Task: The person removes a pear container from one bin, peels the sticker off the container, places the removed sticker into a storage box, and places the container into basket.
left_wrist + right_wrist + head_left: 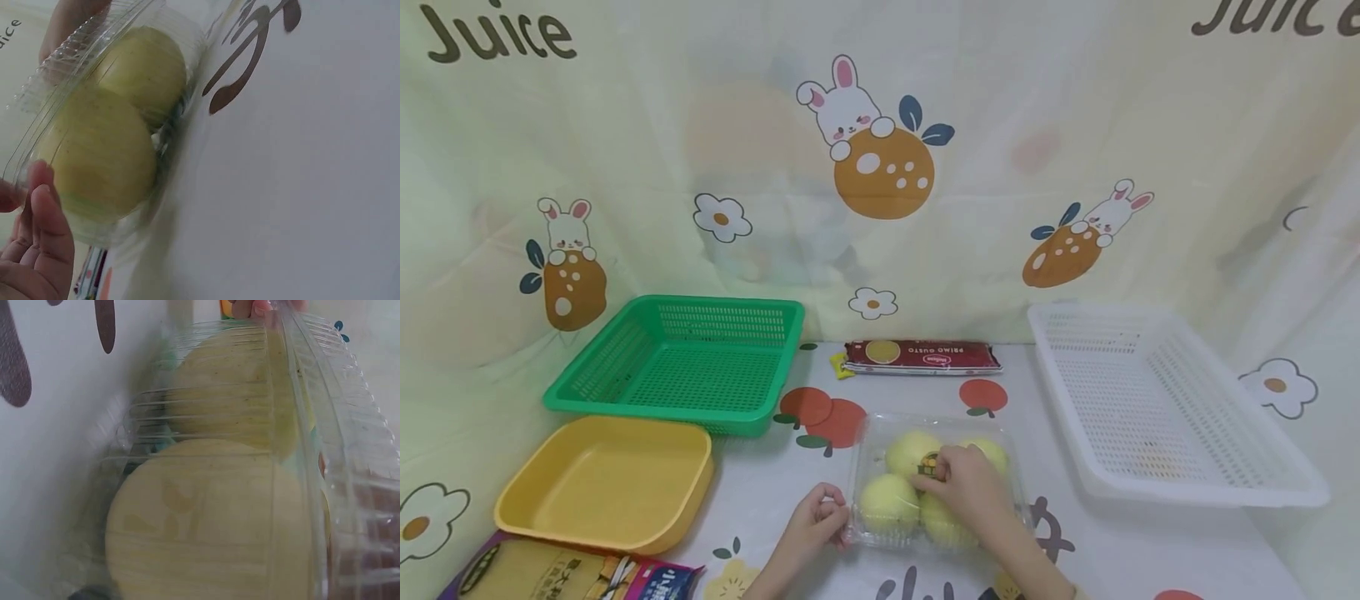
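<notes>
A clear plastic clamshell box (867, 437) with several round, pale yellow-green fruits (889, 504) inside sits on the table in front of me. My left hand (820, 518) pinches the rim at its near left corner; the thumb and fingertips show at the rim in the left wrist view. Over the lid, my right hand (973, 487) has its bent fingers and thumb beside a dark printed label (928, 464). Whether those fingers pinch anything is hidden. The right wrist view shows two fruits (212, 525) through the ribbed side wall, with the right hand blurred behind the lid.
At the back left stands a green basket (786, 367), with a yellow basin (700, 492) in front of it. A white basket (1078, 454) is at the right. A dark red biscuit packet (921, 357) lies by the back curtain; a purple-edged food bag (572, 571) is front left.
</notes>
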`<state>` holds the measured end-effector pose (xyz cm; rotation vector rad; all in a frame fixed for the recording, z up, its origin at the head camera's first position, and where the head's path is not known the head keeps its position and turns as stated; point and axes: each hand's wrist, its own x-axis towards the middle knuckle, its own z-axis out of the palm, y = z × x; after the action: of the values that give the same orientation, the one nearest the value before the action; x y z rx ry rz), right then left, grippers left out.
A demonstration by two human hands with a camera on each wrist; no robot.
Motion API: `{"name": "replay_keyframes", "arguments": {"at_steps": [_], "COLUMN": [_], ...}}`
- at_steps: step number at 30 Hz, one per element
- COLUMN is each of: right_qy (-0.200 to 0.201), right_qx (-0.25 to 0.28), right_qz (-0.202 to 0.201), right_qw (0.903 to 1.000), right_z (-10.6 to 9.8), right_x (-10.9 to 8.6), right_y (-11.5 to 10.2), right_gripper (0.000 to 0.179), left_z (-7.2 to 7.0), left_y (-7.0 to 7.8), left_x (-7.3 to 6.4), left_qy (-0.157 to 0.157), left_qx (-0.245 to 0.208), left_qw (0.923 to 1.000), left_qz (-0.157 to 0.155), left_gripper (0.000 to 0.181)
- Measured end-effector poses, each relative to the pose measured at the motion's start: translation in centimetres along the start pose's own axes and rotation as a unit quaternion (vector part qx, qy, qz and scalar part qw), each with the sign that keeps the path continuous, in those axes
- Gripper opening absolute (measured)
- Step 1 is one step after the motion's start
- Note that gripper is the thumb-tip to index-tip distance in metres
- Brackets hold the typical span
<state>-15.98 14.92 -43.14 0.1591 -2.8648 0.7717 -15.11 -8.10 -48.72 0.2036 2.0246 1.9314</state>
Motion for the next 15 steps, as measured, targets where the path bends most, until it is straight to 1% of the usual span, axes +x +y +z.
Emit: {"name": "replay_keyframes", "arguments": {"at_steps": [4, 7, 10, 12, 15], "right_qy": [-0.003, -0.003, 0.002, 0.011, 0.027], "right_qx": [0.001, 0.006, 0.011, 0.015, 0.016], "right_qz": [0.000, -0.002, -0.007, -0.021, -0.065], "right_qw": [1.0000, 1.0000, 0.9999, 0.9996, 0.9974], "right_z": [-0.16, -0.23, -0.20, -0.10, 0.20], "right_x": [0.15, 0.19, 0.20, 0.22, 0.23], "right_y": [-0.10, -0.13, -0.04, 0.02, 0.06], "right_gripper": [0.041, 0.041, 0.038, 0.036, 0.028], "left_z": [-0.28, -0.33, -0.32, -0.29, -0.25], "left_y": [0.45, 0.40, 0.29, 0.22, 0.27], "left_x": [0.21, 0.27, 0.28, 0.29, 0.24], "left_qy": [-0.008, -0.008, -0.009, -0.010, -0.008], "left_qx": [0.021, 0.027, 0.026, 0.023, 0.023], "left_qw": [0.9995, 0.9994, 0.9995, 0.9996, 0.9995], "left_qz": [-0.020, -0.022, -0.018, -0.015, -0.017], "left_gripper": [0.013, 0.013, 0.013, 0.013, 0.012]}}
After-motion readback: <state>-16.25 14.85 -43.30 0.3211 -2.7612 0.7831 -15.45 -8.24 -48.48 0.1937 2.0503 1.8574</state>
